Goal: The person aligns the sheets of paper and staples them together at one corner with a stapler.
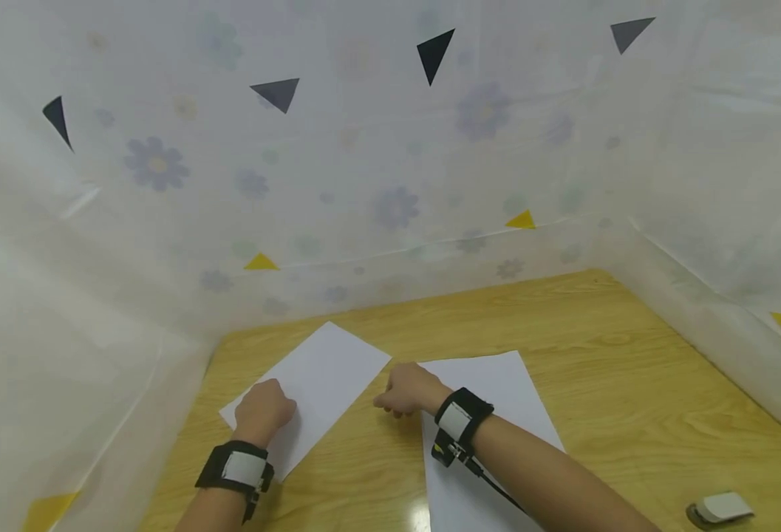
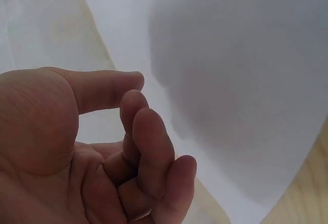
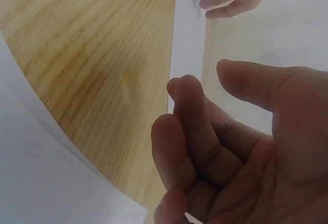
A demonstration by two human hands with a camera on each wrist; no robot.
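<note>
Two bare hands over a wooden counter (image 1: 603, 369), each wrist with a black strap. Left hand (image 1: 264, 408) sits over the near end of the folded sheet (image 1: 324, 377), a narrow white paper lying slanted at the left part of the counter, close to the white draped cloth (image 1: 164, 244). In the left wrist view the fingers (image 2: 154, 147) are loosely curled toward the palm, thumb stretched above them, nothing between them; paper lies below, cannot tell if the hand actually touches it. Right hand (image 1: 408, 388) hovers between the two papers, knuckles up, just past the top left corner of the flat sheet (image 1: 496, 399), the bigger white paper that lies under the right forearm and runs to the near edge. Right wrist view: fingers (image 3: 189, 131) curled in loosely, thumb out to the side, pinching nothing, bare wood and the edge of the folded sheet beneath. Hands near each other, not touching. The two sheets lie apart with a strip of wood between

Cloth with faded flowers and black, grey and yellow triangles walls in the counter on three sides. Small white-grey object (image 1: 720, 508) at the near right corner of the counter, well apart from both hands, too small to tell what it is
</note>
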